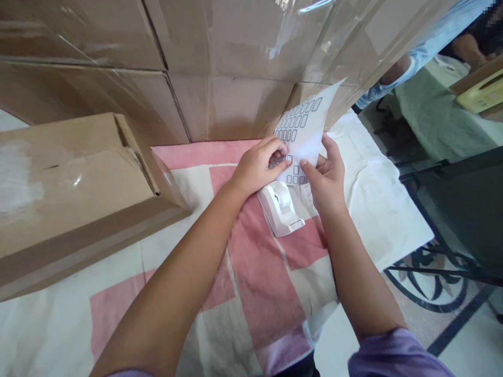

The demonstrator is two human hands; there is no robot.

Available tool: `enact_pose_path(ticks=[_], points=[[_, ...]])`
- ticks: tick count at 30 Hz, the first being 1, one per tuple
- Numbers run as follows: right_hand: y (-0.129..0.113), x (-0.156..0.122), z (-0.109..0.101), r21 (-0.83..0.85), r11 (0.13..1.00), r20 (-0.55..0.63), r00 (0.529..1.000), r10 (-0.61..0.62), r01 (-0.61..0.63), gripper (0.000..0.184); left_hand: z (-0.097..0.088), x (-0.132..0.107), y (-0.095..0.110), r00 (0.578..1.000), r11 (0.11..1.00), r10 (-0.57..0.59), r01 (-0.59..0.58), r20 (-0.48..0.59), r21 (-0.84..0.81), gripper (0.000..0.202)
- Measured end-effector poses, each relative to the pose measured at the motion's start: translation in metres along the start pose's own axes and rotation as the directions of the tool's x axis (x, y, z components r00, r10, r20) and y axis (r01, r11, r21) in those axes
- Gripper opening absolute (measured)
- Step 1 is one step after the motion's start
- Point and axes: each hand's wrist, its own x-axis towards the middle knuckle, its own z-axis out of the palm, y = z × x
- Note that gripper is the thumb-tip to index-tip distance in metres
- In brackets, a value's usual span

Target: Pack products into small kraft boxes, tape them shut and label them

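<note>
Cardboard boxes fill the top and left of the frame: one closed box point(58, 178) with clear tape over it lies at the left, and behind it stacked boxes point(236, 110) run across the upper part, at least four of them, two above two; what any of them holds cannot be seen. One white tape dispenser point(277, 220), just below the center, carries one roll of tape point(282, 199). One sheet point(310, 131) printed with rows of small outlined shapes, too many and too partly covered to count, stands tilted right of center, above the dispenser. Of the two hands, the right hand point(330, 175) pinches the sheet's lower right edge between thumb and fingers; the left hand point(261, 165) has its fingers curled in, with the thumb at the sheet's lower left, and whether it grips the sheet cannot be told. The surface point(259, 267) beneath has a pink-and-white cloth, with white fabric point(365, 193) at right. At upper right are one yellow object point(483, 91) on green cloth point(424, 115) and another person's light-blue sleeve point(436, 36).
</note>
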Motion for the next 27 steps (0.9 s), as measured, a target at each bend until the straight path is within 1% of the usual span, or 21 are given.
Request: enact_pose_path(ticks=[2, 4, 12, 17, 23, 27], points=[[-0.003, 0.0, 0.002, 0.079, 0.996, -0.026, 0.999, 0.037, -0.035, 0.08, 0.0, 0.0, 0.0, 1.0, 1.0, 0.01, -0.01, -0.009, 0.003, 0.012], [-0.007, -0.001, 0.003, 0.114, 0.992, -0.041, 0.997, 0.066, -0.061, 0.078, 0.0, 0.0, 0.001, 1.0, 1.0, 0.017, -0.017, -0.011, 0.017, 0.01], [-0.013, -0.001, 0.004, 0.115, 0.984, -0.124, 0.98, 0.153, -0.139, 0.062, -0.001, 0.0, 0.004, 0.999, 0.997, 0.048, -0.048, 0.006, 0.053, 0.012], [-0.008, 0.0, 0.005, 0.148, 0.977, -0.147, 0.974, 0.174, -0.152, 0.054, -0.001, -0.001, 0.008, 0.997, 0.996, 0.072, -0.071, -0.01, 0.052, 0.012], [-0.004, 0.0, 0.005, 0.136, 0.975, -0.162, 0.967, 0.197, -0.176, 0.051, -0.001, 0.0, 0.008, 0.998, 0.996, 0.06, -0.062, 0.034, 0.061, 0.013], [-0.002, 0.001, 0.004, 0.129, 0.971, -0.192, 0.955, 0.225, -0.203, 0.042, 0.0, 0.0, 0.009, 0.997, 0.996, 0.075, -0.076, 0.025, 0.046, 0.014]])
